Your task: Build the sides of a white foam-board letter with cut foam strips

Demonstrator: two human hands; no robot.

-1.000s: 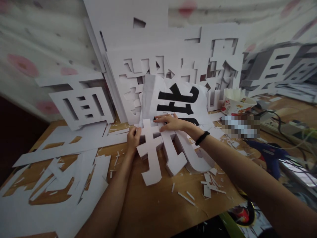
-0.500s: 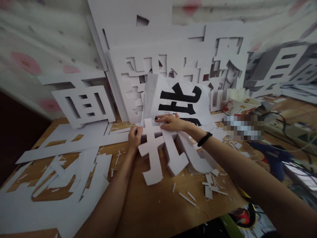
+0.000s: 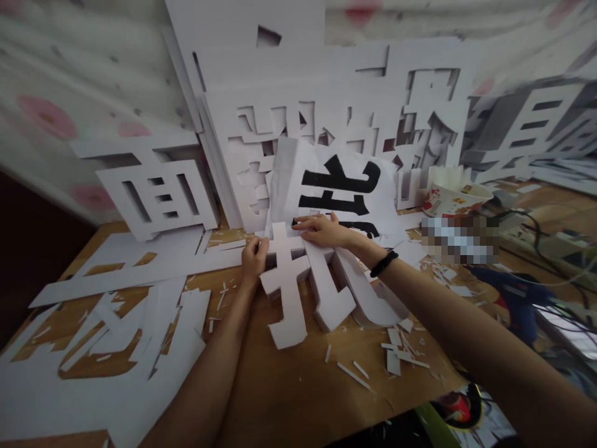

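Observation:
A thick white foam character lies flat in the middle of the wooden table. My left hand is closed, pinching the character's left edge. My right hand lies on its top edge with fingers stretched and pressed flat; a black band circles that wrist. Just behind the hands leans a white paper sheet printed with black strokes.
White foam boards with cut-out characters lean on the wall behind. A boxy white foam character stands at left. Cut foam sheets cover the table's left. Scraps lie at right, beside a blue glue gun, cables and a paper bowl.

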